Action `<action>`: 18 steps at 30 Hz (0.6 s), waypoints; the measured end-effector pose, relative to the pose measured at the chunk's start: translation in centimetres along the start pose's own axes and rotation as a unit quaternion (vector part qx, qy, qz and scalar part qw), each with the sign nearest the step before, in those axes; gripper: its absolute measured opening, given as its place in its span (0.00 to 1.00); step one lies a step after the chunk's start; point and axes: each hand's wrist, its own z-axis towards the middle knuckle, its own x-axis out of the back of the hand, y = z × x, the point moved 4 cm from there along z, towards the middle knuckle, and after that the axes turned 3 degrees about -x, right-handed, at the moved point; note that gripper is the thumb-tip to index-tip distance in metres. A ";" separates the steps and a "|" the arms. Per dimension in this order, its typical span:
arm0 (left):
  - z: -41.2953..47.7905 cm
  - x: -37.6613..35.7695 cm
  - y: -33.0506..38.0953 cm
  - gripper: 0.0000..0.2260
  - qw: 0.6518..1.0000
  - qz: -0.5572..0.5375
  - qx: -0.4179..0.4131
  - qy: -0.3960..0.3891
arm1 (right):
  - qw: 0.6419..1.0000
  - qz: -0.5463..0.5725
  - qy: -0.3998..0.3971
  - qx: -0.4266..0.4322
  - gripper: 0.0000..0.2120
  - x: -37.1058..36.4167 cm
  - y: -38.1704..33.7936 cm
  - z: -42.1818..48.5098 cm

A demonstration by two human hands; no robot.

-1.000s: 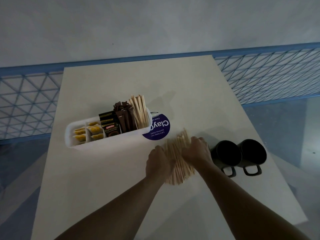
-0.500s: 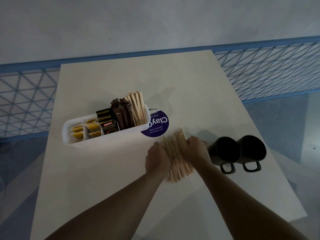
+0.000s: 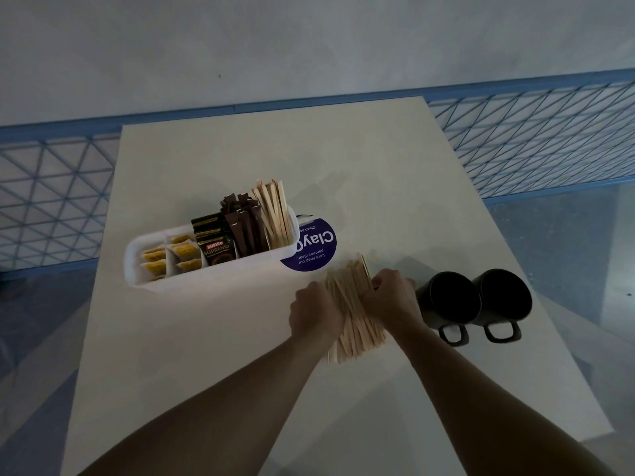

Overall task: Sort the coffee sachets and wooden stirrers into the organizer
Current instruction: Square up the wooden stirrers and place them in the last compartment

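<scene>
My forearms reach in from the near edge of the pale counter. My left hand and right hand close on a loose pile of wooden stirrers lying on the counter, one hand on each side. The fingers of my right hand curl in over the sticks, and both hands clamp the pile between them (my left fingertips are hidden behind the back of that hand). The sticks run roughly away from me, their near ends fanning out past my wrists and their far ends poking beyond my knuckles.

Just right of my right hand sit two black mugs, side by side and close together, with their handles pointing towards me. I cannot tell whether the nearer mug touches my hand.

Beyond the pile lies a round purple sticker with white print, its left part covered by the end of the white organizer. The organizer stretches leftward across the counter. Its left compartments hold yellow sachets. Next come black Kopiko Supremo sachets, then dark brown stick sachets standing on end. The rightmost compartment holds a batch of sorted stirrers, leaning upright.

Past the counter's far edge runs a blue wire-mesh fence, with a grey wall behind it.
</scene>
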 end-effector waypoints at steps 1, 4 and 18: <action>0.1 0.0 0.1 0.07 1.000 0.003 0.003 -0.003 | 1.000 0.005 -0.003 0.000 0.10 0.0 0.0 0.0; 0.1 0.1 0.1 0.08 1.000 0.004 0.002 -0.008 | 0.999 0.024 -0.022 -0.004 0.09 0.2 -0.1 -0.1; 0.3 1.6 -0.6 0.06 0.999 -0.023 -0.014 -0.022 | 0.999 0.042 -0.014 0.004 0.07 0.5 -0.4 -0.1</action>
